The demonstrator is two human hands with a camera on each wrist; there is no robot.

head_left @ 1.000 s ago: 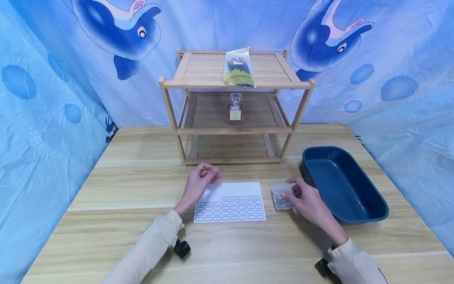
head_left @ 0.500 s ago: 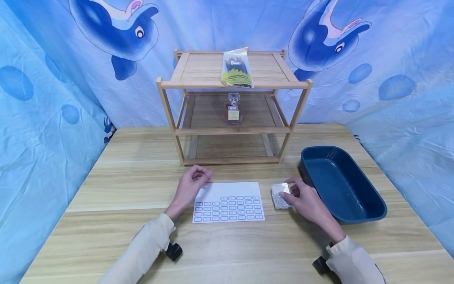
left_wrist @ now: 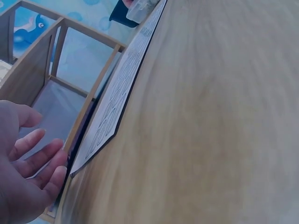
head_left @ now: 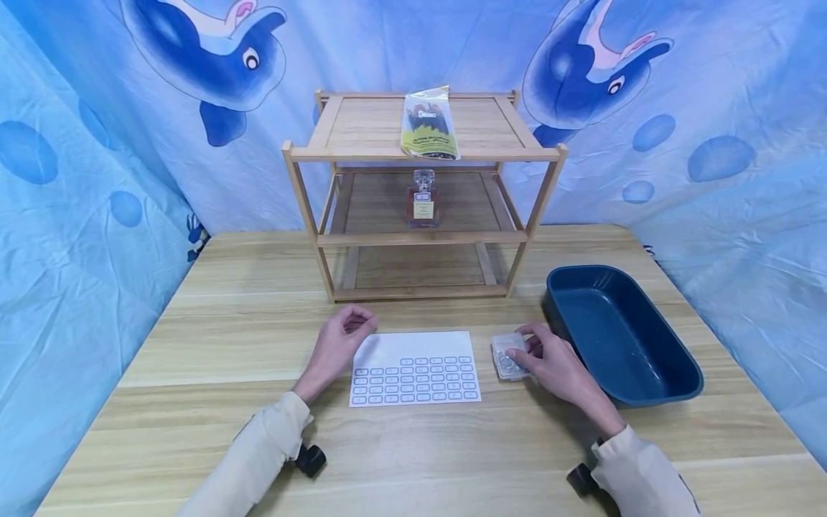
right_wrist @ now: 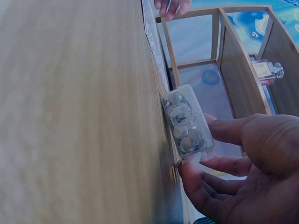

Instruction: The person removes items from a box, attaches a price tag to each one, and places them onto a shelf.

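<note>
My right hand (head_left: 552, 362) pinches a small clear plastic box (head_left: 508, 356) between thumb and fingers, low at the table. In the right wrist view the box (right_wrist: 186, 122) shows small, shiny, roundish pieces inside, their kind unclear. My left hand (head_left: 339, 341) is at the upper left of a white label sheet (head_left: 416, 368) printed with rows of blue-framed labels. Relaxed and loosely bent, the left fingers (left_wrist: 39, 156) have nothing visible between them. Whether that hand touches the table or sheet I cannot tell.
Behind the sheet stands a three-tier wooden shelf (head_left: 423, 238). It bears a labelled perfume bottle (head_left: 423, 205) on the middle tier and a yellow-and-black packet (head_left: 429, 129) on top. A dark blue plastic basin (head_left: 646, 388) sits right of my right hand.
My left hand has drawn back leftward from over the sheet's top part. My right hand stays on the box, which seems to tilt slightly. The view shifts a little.
</note>
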